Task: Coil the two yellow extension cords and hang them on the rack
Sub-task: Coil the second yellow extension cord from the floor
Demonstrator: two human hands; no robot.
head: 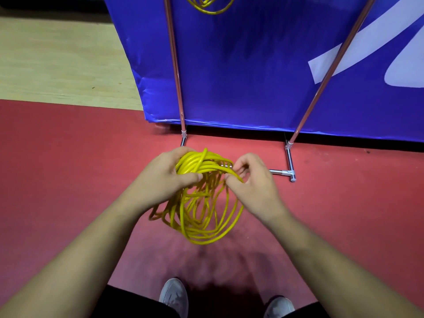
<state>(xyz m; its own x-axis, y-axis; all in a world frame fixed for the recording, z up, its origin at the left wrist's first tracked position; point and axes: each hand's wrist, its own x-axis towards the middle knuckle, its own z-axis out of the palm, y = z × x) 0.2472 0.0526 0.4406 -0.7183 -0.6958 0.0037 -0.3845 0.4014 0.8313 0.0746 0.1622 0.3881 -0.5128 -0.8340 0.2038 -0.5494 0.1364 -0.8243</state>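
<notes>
— What does your left hand have?
— Your left hand [165, 177] is curled round the top of the yellow cord coil [202, 216]. Your thumb lies across the bunched loops. The rest of the coil hangs below your hand, above the red floor [68, 157].
— And your right hand?
— Your right hand [254, 187] is just beside it. Its fingers are bent, and thumb and fingertips pinch a strand at the coil's top.
— Where is the other one?
— A second yellow cord [210, 5] shows at the top edge, against the blue banner [241, 65], between the two slanted poles of the rack [176, 65]. What it hangs from is out of view.
— Any writing?
— Only a white shape [367, 49] on the banner's right, cut off by the edge. You cannot read it as a word.
</notes>
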